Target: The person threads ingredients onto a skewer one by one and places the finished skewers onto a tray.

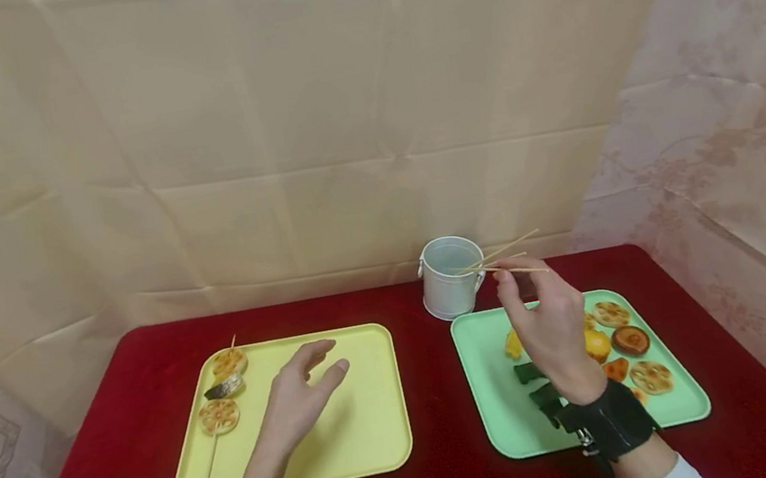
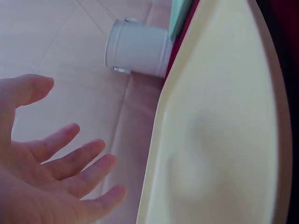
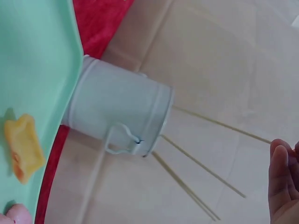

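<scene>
My right hand (image 1: 547,321) is raised above the green tray and pinches the end of a thin wooden skewer (image 3: 224,126) between thumb and fingertips. The skewer's other end goes into a small white metal bucket (image 1: 449,295), where several more skewers (image 3: 201,163) lean out over the rim. Over the yellow tray (image 1: 379,443) hovers my left hand (image 1: 302,392), its fingers relaxed and holding nothing. At that tray's left side lies a loaded skewer (image 1: 209,471) with two round lotus-root-like slices (image 1: 218,416) and a dark, silvery piece (image 1: 225,386) between them.
The green tray (image 1: 493,423) carries several food pieces, among them dark green strips (image 1: 529,372), a brown mushroom-like round (image 1: 631,340) and more pale slices (image 1: 652,377). A red cloth (image 1: 446,431) covers the table. Light curtains (image 1: 331,112) hang behind it.
</scene>
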`<act>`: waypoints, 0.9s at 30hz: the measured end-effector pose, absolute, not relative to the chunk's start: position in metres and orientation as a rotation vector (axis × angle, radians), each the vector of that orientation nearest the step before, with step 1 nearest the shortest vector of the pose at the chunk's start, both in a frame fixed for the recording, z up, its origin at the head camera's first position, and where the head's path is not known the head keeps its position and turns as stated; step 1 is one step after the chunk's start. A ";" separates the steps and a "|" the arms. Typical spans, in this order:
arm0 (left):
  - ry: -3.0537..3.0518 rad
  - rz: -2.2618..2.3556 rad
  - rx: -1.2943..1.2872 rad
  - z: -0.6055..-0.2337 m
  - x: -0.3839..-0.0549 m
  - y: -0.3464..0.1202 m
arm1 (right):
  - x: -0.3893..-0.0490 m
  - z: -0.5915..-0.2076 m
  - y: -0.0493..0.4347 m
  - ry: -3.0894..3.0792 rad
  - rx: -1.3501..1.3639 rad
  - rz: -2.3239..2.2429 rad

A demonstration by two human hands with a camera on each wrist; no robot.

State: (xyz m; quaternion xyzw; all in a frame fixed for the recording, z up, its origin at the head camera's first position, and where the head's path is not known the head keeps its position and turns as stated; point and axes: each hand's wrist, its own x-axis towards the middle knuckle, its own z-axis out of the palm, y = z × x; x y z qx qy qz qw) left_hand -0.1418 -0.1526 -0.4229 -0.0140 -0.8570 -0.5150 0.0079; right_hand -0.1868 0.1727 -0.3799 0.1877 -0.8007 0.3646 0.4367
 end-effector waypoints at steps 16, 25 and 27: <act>-2.226 -2.403 -0.082 -0.424 -0.140 -0.115 | -0.163 -0.399 0.148 -1.797 0.795 1.188; -1.909 -2.755 -0.052 -0.421 -0.147 -0.098 | -0.156 -0.425 0.132 -1.955 0.909 1.232; -1.814 -2.847 -0.023 -0.421 -0.148 -0.096 | -0.156 -0.429 0.129 -1.971 0.953 1.218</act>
